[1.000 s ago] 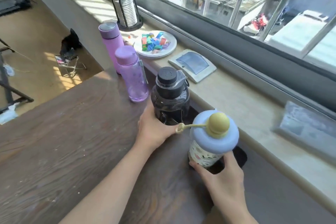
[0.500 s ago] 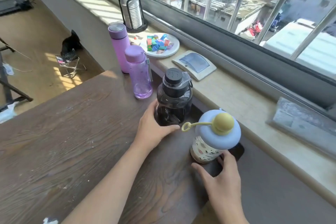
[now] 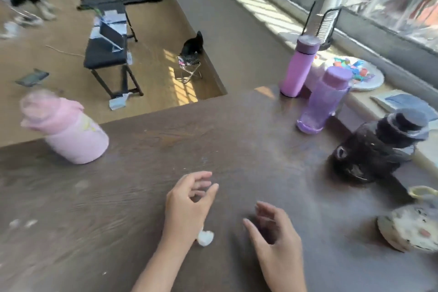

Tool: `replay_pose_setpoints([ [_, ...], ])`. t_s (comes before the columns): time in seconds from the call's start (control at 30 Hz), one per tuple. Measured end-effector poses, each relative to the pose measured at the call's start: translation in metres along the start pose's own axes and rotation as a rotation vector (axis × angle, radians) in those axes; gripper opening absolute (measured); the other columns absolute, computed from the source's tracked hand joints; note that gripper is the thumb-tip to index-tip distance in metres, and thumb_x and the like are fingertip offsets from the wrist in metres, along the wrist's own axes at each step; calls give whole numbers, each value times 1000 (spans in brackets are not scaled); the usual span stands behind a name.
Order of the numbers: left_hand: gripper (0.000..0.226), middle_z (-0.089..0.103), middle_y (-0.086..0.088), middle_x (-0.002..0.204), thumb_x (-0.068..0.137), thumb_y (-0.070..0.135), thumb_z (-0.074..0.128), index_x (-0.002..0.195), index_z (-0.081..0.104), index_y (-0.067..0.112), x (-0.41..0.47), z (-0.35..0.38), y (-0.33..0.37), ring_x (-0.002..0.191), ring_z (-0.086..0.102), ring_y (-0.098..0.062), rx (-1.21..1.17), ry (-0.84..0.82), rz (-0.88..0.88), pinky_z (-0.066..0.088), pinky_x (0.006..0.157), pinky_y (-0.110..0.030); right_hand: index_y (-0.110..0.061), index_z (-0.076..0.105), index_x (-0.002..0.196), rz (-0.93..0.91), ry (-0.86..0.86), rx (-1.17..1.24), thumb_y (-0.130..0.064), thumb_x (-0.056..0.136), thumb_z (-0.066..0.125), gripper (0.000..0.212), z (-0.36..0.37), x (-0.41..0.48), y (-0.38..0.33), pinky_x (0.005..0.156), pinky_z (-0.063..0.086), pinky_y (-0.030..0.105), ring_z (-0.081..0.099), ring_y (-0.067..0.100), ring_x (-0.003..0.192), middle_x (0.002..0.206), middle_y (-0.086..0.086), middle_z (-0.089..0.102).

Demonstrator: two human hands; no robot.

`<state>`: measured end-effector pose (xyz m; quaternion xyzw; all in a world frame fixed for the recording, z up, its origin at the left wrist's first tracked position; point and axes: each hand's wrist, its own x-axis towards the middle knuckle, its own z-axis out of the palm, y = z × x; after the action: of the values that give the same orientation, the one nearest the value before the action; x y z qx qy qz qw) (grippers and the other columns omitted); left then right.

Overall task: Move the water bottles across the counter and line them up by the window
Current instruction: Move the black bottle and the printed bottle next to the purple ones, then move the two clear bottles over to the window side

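Along the window side of the dark wooden counter (image 3: 147, 197) stand a tall purple flask (image 3: 299, 66), a clear purple bottle (image 3: 323, 99), a dark smoky bottle (image 3: 369, 152) and a speckled bottle with a pale lid (image 3: 412, 230), cut off at the right edge. A pink bottle (image 3: 66, 129) stands alone at the counter's far left edge. My left hand (image 3: 187, 206) and my right hand (image 3: 276, 237) hover over the middle of the counter, fingers loosely apart, holding nothing. The view is blurred by motion.
A small white scrap (image 3: 205, 237) lies on the counter under my left wrist. On the sill are a plate of coloured pieces (image 3: 358, 73), a cup holder rack (image 3: 324, 21) and a grey flat item (image 3: 403, 102). Below the counter stands a black bench (image 3: 106, 54).
Both hands have let go of the dark bottle and the speckled bottle and pulled back to mid-counter. My view has swung left, bringing the pink bottle into sight.
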<state>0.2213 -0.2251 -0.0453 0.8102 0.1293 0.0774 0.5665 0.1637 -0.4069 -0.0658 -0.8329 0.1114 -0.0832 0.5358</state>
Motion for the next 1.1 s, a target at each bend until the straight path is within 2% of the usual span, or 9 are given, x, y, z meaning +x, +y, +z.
replay_pose_setpoints([
  [0.17, 28, 80, 12, 93, 88, 7, 81, 96, 78, 34, -17, -117, -40, 85, 75, -5, -3, 217, -85, 55, 75, -13, -29, 70, 117, -97, -306, 50, -22, 82, 86, 39, 101, -8, -69, 84, 45, 1, 64, -4, 106, 113, -22, 72],
  [0.37, 32, 80, 16, 93, 87, 4, 81, 95, 79, 34, -64, -236, -81, 82, 75, -7, -11, 462, -214, 54, 67, -9, -29, 68, 117, -244, -560, 37, -19, 83, 85, 40, 216, -58, -140, 76, 43, -2, 63, -4, 103, 112, -21, 69],
  [0.47, 30, 81, 11, 89, 86, 4, 82, 92, 80, 34, -91, -280, -97, 80, 75, -8, 8, 589, -267, 56, 68, -14, -30, 67, 118, -294, -684, 26, -23, 84, 85, 40, 260, -89, -162, 83, 47, 5, 65, -2, 102, 112, -21, 70],
  [0.6, 27, 77, 19, 81, 81, 5, 87, 83, 75, 29, -127, -322, -122, 75, 71, -4, 33, 826, -400, 48, 65, -4, -21, 68, 123, -327, -845, 3, -25, 85, 84, 41, 315, -131, -188, 94, 46, 9, 64, 1, 108, 115, -15, 70],
  [0.7, 45, 78, 2, 85, 66, 12, 95, 98, 68, 26, -145, -330, -144, 74, 71, 2, 35, 1042, -486, 49, 62, -5, -20, 63, 132, -354, -948, -22, -26, 86, 82, 50, 355, -156, -212, 92, 43, 3, 61, 4, 114, 124, -10, 67],
  [0.77, 85, 75, -20, 113, 50, 26, 91, 128, 66, 5, -148, -334, -157, 97, 74, -2, 82, 1132, -515, 58, 79, -16, -19, 55, 141, -359, -966, -13, -26, 86, 82, 61, 385, -167, -232, 90, 36, -4, 56, 6, 124, 134, -6, 61],
  [0.87, 124, 56, -42, 138, 43, 10, 103, 149, 45, -16, -136, -339, -154, 131, 57, -55, 64, 1179, -553, 48, 108, -63, -17, 38, 155, -367, -980, 19, -25, 83, 85, 86, 425, -175, -263, 109, 30, 13, 42, 10, 142, 150, -5, 48],
  [1.0, 125, 45, -33, 156, 55, 1, 102, 160, 34, -8, -111, -356, -154, 149, 39, -48, 5, 1275, -525, 33, 123, -58, -19, 40, 151, -324, -1001, 48, -16, 78, 88, 87, 471, -178, -289, 96, 35, 10, 50, 8, 127, 125, -15, 50],
  [1.1, 106, 56, -26, 144, 59, 5, 101, 151, 48, -2, -103, -376, -168, 140, 51, -42, -6, 1346, -448, 42, 117, -61, -22, 47, 143, -322, -967, 24, -21, 76, 90, 80, 497, -180, -287, 103, 45, 28, 55, 16, 130, 134, -7, 59],
])
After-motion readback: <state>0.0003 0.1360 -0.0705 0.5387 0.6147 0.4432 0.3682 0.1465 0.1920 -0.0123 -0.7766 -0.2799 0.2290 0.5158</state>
